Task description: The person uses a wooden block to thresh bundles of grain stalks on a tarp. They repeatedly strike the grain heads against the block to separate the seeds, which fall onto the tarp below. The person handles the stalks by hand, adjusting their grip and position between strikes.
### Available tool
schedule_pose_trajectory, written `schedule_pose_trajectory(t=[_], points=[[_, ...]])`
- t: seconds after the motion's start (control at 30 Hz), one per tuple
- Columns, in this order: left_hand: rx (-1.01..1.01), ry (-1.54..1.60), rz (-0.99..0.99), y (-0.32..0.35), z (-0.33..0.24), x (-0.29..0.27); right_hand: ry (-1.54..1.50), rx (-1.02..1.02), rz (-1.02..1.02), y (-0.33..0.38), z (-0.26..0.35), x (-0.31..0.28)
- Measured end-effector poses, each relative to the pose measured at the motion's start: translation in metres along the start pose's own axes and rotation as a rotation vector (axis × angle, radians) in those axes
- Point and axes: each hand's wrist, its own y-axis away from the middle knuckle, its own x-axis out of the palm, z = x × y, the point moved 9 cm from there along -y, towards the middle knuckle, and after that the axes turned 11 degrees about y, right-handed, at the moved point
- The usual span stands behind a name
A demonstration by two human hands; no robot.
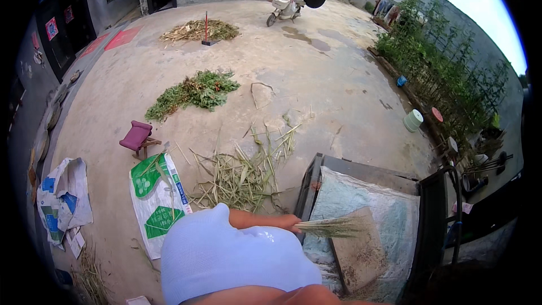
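My left hand (290,223) is closed around a bundle of thin stalks with feathery, greenish seed heads (333,227). The stalks point to the right, their heads lying over a brown board (361,251). That board rests tilted on a pale, worn sheet (339,192) covering a low, dark-framed platform (361,168). At the lower edge, bare skin of my other arm shows beside my pale shirt, but my right hand is out of sight. Left of the platform, loose cut stalks and leaves (243,178) are scattered on the concrete.
A white-and-green sack (158,197) and a purple-padded stool (137,136) stand to the left, with a crumpled sack (65,197) farther left. Beyond lie a green plant heap (195,91) and a dry heap (200,30). Right are a pale bucket (413,120) and a planted bed (435,51).
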Motion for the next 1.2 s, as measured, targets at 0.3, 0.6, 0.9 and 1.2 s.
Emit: schedule_pose_trajectory(t=[0.3, 0.6, 0.9, 1.2], points=[[0.301, 0.215, 0.384, 0.032, -0.056, 0.067, -0.049, 0.054, 0.182, 0.062, 0.036, 0.078], [0.178, -0.060, 0.106, 0.046, -0.074, 0.020, -0.091, 0.066, 0.222, 0.073, 0.053, 0.126], [0.023, -0.245, -0.112, 0.055, -0.064, -0.007, -0.245, 0.370, 0.419, 0.021, 0.031, 0.137], [0.019, -0.364, -0.072, 0.007, -0.080, 0.014, -0.589, 0.427, 0.386, 0.026, 0.060, 0.132]])
